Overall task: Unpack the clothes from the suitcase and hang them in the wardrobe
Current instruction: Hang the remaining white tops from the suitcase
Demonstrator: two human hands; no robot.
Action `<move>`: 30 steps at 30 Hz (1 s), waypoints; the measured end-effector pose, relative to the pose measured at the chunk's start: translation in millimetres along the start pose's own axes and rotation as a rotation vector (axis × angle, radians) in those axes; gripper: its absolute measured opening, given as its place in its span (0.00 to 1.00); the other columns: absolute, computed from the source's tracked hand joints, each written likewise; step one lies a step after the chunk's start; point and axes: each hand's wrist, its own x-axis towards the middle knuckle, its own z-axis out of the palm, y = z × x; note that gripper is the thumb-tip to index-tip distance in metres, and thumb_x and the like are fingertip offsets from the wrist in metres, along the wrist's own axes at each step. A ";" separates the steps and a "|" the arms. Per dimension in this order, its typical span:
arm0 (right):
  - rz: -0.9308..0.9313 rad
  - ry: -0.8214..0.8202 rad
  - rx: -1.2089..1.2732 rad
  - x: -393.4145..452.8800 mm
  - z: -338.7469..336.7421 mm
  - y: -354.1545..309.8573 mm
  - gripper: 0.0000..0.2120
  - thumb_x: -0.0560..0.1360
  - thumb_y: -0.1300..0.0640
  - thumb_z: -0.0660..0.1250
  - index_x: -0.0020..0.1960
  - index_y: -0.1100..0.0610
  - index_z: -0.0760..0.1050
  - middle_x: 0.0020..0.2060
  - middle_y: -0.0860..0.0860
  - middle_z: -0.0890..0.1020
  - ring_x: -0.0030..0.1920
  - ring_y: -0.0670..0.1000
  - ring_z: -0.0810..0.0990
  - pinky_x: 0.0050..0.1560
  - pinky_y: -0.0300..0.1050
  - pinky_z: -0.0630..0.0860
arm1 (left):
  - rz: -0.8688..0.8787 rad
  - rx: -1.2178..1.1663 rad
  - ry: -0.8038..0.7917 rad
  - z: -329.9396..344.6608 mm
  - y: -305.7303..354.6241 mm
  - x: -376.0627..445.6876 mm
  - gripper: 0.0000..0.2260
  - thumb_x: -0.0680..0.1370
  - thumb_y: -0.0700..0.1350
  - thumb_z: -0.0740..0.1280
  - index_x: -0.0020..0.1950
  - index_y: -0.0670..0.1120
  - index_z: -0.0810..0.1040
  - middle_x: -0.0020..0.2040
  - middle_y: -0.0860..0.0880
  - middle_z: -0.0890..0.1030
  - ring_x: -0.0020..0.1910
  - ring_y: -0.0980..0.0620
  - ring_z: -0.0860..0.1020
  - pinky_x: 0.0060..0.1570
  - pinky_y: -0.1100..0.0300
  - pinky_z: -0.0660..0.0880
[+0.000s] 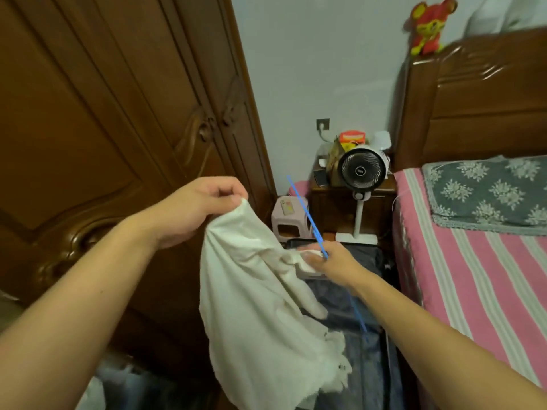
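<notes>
Hanging from left hand (204, 208) — white garment (260, 315).

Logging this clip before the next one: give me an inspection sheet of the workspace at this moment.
Surface: floor between wardrobe and bed, mostly covered by the open dark suitcase.
Job's things: white garment held up over the suitcase; blue hanger, thin and partly hidden; wooden wardrobe, doors shut.
Clutter: pink stool; nightstand crowded with small items; standing fan.
Grippers: left hand pinches the garment's top edge; right hand grips the hanger and a fold of the garment.
Cables: a plug in the wall socket with a white lead running down.
Surroundings: bed with striped pink sheet, grey patterned pillow, red plush toy on the headboard.
</notes>
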 end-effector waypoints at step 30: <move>-0.111 0.410 0.185 -53.1 -66.0 -169.9 0.10 0.82 0.61 0.64 0.44 0.63 0.78 0.29 0.55 0.76 0.25 0.49 0.72 0.24 0.39 0.68 | -0.101 -0.075 -0.039 92.1 -169.7 78.2 0.20 0.76 0.59 0.72 0.66 0.57 0.78 0.59 0.54 0.81 0.60 0.53 0.79 0.65 0.45 0.74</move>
